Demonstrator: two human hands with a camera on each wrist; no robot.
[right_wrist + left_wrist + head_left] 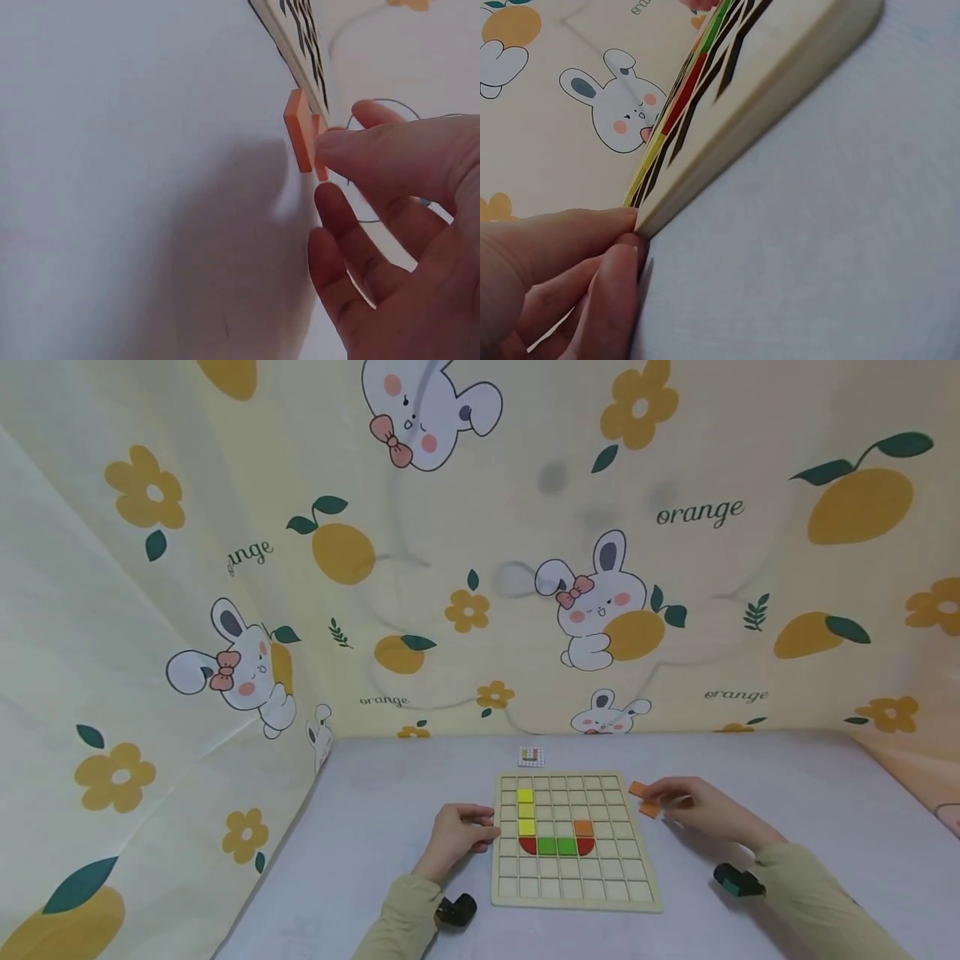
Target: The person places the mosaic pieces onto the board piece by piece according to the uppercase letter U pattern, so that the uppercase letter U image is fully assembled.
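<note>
A square wooden grid board (611, 867) lies on the table. Its cells hold a column of three yellow tiles (526, 811), a row with two green tiles (557, 846) between rounded red tiles (528, 845), and an orange tile (582, 828) above the right red one. My left hand (456, 837) touches the board's left edge with its fingertips, the fingers fairly straight. Right of the board, two more orange tiles are by my right hand (701, 810). Its thumb and fingertips pinch the farther tile (321, 154); the nearer tile (299, 131) lies just beside it.
Behind the board lies a small pattern card (531, 757) showing a coloured shape on a grid. A printed curtain (450, 527) with rabbits and oranges hangs at the back and sides of the pale table (405, 768). Each wrist carries a small black camera (456, 911).
</note>
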